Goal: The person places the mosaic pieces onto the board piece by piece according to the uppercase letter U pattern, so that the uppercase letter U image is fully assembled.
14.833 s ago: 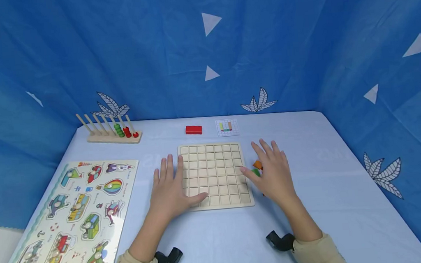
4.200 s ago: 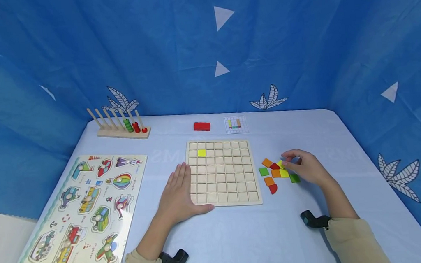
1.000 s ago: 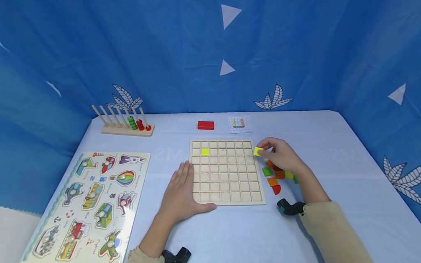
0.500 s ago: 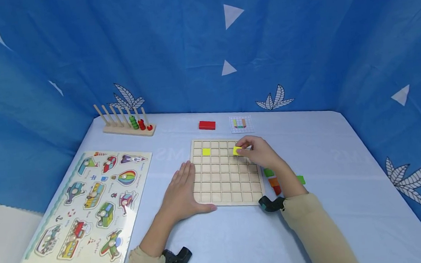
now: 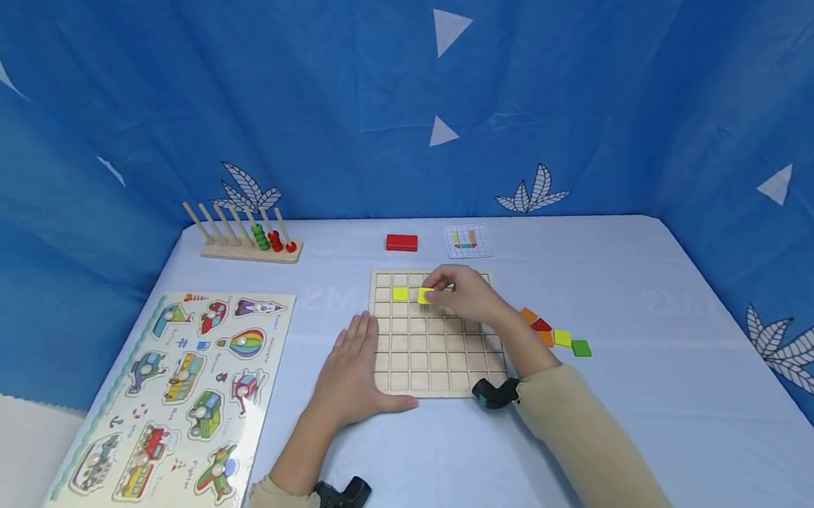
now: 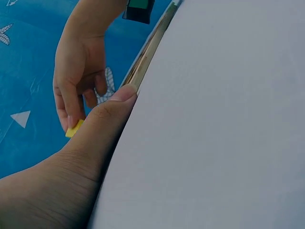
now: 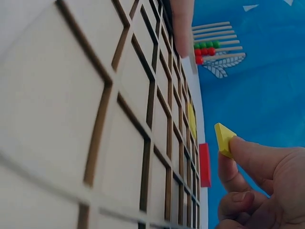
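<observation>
A pale wooden grid board (image 5: 418,349) lies on the table with one yellow square tile (image 5: 400,294) set in a cell of its second row. My right hand (image 5: 463,293) pinches another yellow square tile (image 7: 224,139) between thumb and fingers, held above the board just right of the set tile. Flat along the board's left side lies my left hand (image 5: 348,370), fingers straight, thumb (image 6: 121,98) against the near edge. Right of the board, partly behind my right forearm, are loose tiles: orange (image 5: 529,316), red (image 5: 541,325), yellow (image 5: 562,338) and green (image 5: 582,349).
Behind the board are a red block (image 5: 402,242) and a small pattern card (image 5: 468,240) with a coloured U shape. A bead-counting rack (image 5: 252,250) stands at the back left. A picture puzzle board (image 5: 175,408) covers the table's left side.
My right hand picked up a yellow tile from the loose pile and carried it left across the board, close to the first yellow tile. My left hand stays at the board's left edge.
</observation>
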A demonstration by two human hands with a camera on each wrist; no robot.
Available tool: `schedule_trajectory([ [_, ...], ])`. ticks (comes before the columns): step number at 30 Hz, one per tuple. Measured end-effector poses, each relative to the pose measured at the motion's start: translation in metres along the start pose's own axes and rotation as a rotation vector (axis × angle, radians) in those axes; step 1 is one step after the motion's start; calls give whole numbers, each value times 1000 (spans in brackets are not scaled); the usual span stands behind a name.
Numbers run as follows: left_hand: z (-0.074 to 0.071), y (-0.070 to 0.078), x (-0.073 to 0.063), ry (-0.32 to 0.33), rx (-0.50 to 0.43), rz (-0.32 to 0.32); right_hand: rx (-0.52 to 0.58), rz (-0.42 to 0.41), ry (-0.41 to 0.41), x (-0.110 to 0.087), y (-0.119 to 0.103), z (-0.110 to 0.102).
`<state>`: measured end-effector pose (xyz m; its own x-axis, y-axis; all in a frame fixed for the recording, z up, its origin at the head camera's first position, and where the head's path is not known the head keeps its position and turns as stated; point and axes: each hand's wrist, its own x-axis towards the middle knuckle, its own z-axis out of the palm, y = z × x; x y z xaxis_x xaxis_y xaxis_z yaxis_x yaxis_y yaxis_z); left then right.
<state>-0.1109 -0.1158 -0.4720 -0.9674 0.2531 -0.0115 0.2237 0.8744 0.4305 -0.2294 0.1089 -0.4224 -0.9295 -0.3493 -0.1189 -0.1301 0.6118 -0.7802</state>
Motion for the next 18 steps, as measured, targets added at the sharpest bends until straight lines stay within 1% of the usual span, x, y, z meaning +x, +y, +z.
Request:
schedule_trajectory([
  [4, -1, 0, 0, 3, -2, 7, -11, -8, -8, 4, -6, 9],
  [8, 0, -1, 0, -5, 9, 6, 4, -29, -14, 7, -9, 17],
  [18, 2, -3, 0, 20, 9, 30, -6, -47, -11, 11, -13, 30],
])
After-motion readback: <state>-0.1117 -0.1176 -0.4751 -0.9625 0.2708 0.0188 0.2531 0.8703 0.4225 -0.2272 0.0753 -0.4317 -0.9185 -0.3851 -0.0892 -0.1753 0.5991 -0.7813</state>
